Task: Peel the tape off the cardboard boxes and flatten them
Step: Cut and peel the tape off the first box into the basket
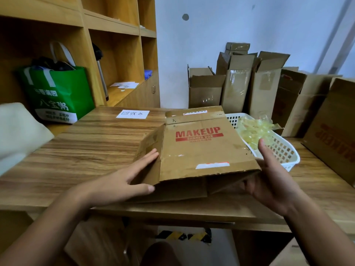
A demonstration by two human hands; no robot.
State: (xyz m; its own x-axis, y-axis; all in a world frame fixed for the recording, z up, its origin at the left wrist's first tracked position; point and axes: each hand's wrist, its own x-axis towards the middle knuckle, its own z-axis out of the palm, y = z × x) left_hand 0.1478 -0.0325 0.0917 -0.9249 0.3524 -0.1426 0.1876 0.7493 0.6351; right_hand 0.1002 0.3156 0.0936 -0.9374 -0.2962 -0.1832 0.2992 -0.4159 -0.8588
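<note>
1. Wood-grain tabletop (pixel 86 150): a half-collapsed cardboard box (pixel 201 148) lies near its front edge, just beside a white basket (pixel 286 152).
2. Left hand (pixel 124 181) is flat, fingers straight, pressing the box's left side.
3. Right hand (pixel 272 181) cups the near right corner, thumb raised; can't tell if it grips.

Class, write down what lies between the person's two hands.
The head view shows the MAKEUP box between them: the left hand presses flat on its left side, and the right hand is at its right edge.
</note>
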